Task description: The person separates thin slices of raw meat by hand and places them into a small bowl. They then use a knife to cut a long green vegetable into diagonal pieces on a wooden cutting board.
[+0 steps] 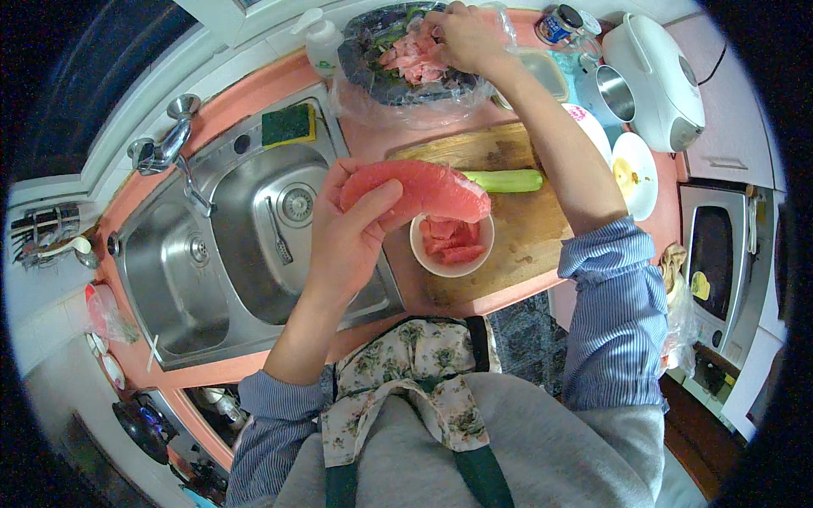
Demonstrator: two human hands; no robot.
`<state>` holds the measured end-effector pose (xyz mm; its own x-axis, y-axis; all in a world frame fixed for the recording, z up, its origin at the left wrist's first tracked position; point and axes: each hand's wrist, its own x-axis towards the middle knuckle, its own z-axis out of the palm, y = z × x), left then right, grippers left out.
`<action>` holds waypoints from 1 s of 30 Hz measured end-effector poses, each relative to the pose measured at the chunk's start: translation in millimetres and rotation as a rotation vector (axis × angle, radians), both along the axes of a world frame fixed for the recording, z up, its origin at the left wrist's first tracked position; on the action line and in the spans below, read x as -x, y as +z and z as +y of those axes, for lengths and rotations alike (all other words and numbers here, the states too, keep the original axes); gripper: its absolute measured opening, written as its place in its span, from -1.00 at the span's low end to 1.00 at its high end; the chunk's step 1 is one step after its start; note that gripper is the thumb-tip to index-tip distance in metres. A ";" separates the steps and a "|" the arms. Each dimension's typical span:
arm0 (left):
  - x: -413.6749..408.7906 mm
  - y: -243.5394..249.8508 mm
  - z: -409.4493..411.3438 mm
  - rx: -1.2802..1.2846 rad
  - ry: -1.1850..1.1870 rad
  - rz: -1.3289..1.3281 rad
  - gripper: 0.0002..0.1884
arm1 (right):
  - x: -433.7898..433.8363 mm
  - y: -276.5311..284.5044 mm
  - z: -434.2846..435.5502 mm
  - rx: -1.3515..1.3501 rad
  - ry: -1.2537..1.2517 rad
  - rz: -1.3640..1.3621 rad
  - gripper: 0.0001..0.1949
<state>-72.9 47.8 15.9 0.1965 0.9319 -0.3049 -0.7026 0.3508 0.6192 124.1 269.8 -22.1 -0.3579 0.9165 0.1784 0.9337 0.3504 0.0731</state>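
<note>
My left hand holds a large peeled segment of red pomelo or grapefruit, thumb across its near side. Just beyond the segment's lower edge, a white bowl with several pieces of the red fruit stands on a wooden cutting board. My right hand is at the far side of the counter, over a dark, bag-lined container. Its fingers point down at a heap of pink peelings; whether they pinch a scrap is hidden. A pale green vegetable stalk lies on the board, partly behind the segment.
To the left is a double steel sink with a faucet and a sponge on its rim. A white pump bottle stands beside the peelings container. At right are a stained plate, a steel cup and a rice cooker.
</note>
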 end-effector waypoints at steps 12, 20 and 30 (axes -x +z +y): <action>-6.5 3.0 -5.3 -0.124 0.012 0.128 -0.62 | -23.6 53.6 -110.9 0.571 0.084 0.943 -0.71; -16.5 12.5 -10.2 -0.134 -0.083 0.404 -0.69 | -10.6 70.6 -211.3 0.795 0.058 1.308 -0.68; -23.1 12.0 -7.0 -0.020 0.008 0.163 -0.74 | -7.4 73.6 -237.6 -0.067 0.219 0.889 -0.72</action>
<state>-49.9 40.8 27.9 0.1385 0.9395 -0.3134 -0.5954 0.3318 0.7317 131.5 32.3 51.5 -0.2281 0.8224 0.5212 0.5693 0.5470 -0.6138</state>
